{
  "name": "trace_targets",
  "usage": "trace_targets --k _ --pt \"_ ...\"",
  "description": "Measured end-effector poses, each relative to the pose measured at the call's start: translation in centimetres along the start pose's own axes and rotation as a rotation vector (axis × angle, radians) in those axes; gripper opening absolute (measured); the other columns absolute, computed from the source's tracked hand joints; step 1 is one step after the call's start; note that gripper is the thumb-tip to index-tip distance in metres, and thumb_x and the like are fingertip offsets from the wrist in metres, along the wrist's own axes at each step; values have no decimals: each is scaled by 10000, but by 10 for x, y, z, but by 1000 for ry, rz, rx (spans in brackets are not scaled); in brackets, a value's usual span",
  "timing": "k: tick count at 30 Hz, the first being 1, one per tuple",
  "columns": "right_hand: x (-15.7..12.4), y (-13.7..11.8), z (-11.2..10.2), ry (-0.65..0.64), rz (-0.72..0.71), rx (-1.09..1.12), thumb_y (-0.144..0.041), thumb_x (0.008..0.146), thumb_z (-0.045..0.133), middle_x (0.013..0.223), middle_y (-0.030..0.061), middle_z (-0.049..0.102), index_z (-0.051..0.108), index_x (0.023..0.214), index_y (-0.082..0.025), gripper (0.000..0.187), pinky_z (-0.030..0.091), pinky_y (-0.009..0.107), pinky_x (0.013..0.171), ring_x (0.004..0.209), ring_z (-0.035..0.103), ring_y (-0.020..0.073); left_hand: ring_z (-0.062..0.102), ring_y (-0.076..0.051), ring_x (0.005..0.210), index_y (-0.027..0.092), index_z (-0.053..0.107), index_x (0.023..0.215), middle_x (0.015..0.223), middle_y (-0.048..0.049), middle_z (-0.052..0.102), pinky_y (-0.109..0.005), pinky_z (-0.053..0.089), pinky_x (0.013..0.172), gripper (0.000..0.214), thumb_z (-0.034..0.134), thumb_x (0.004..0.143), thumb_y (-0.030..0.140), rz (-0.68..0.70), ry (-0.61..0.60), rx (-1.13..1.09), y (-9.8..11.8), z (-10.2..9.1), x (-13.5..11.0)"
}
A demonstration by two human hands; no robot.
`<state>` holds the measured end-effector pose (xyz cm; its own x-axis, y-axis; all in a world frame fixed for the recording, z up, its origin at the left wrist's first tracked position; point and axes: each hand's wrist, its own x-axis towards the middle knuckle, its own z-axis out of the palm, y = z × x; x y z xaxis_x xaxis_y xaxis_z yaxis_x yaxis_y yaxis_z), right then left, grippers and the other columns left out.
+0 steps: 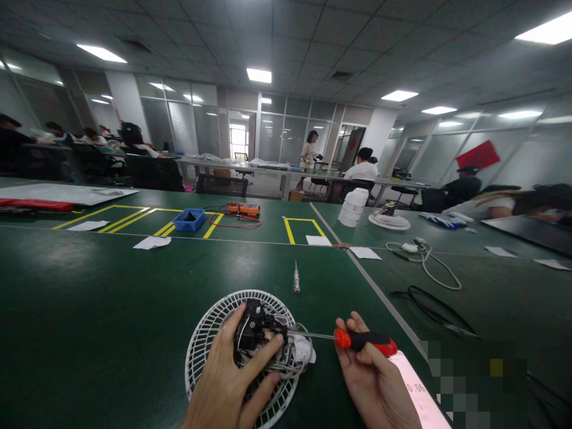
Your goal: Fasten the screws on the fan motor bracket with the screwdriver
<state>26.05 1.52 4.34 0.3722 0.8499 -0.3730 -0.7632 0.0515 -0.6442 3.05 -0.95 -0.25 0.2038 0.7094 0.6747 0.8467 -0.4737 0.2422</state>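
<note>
A round white fan grille (201, 339) lies on the green table, with a black motor unit (251, 333) and a bundled white cord (302, 350) on top of it. Spread over the grille and the motor unit is my left hand (241, 372), its fingers apart and pressing on the unit. To the right, my right hand (370, 372) grips a screwdriver (361, 341) with a red and black handle. The screwdriver's shaft points left, and its tip meets the right side of the motor unit near my left index finger; the exact contact is hidden.
Beyond the grille lies a small clear-handled screwdriver (296, 280). A blue bin (188, 220), an orange multimeter (243, 208), a white container (353, 207) and another fan grille (388, 221) stand farther back. Cables (429, 262) lie at right; a lit phone (417, 393) is beside my right hand.
</note>
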Motion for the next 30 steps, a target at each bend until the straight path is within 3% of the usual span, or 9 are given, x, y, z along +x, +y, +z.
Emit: trace_targets --k 9,12,17,22,30 --pt "3 -4 -1 -23 0 -18 5 425 716 1112 39 693 695 904 -211 526 604 286 872 1120 664 239 433 -388 1429 462 548 1402 1709 -29 52 -561 510 1081 502 638 927 327 8 -1 21 -1 0 1" --pt "9 -5 -8 -50 11 3 20 430 723 1036 33 677 668 840 -211 474 617 312 861 1024 675 214 452 -395 1414 474 537 1406 1706 -47 61 -572 539 1037 486 614 940 361 30 -21 29 -2 0 0" --pt "11 -6 -10 -57 23 25 71 447 671 1001 6 652 689 1028 -213 646 614 273 850 912 665 150 416 -401 1435 454 545 1408 1704 -53 67 -595 505 1073 476 607 947 351 -9 -30 26 0 1 -1" --pt "4 -9 5 50 46 42 136 399 656 1118 8 655 676 1004 -213 699 620 243 813 950 670 154 427 -393 1427 458 531 1418 1697 -64 85 -599 504 1072 489 607 948 348 -5 -37 25 1 0 -2" --pt "3 1 2 24 41 46 2 486 788 963 -9 668 662 899 -230 490 630 304 762 831 672 158 454 -412 1403 466 451 1472 1692 -106 83 -603 550 1005 578 623 934 345 61 -27 60 -4 1 0"
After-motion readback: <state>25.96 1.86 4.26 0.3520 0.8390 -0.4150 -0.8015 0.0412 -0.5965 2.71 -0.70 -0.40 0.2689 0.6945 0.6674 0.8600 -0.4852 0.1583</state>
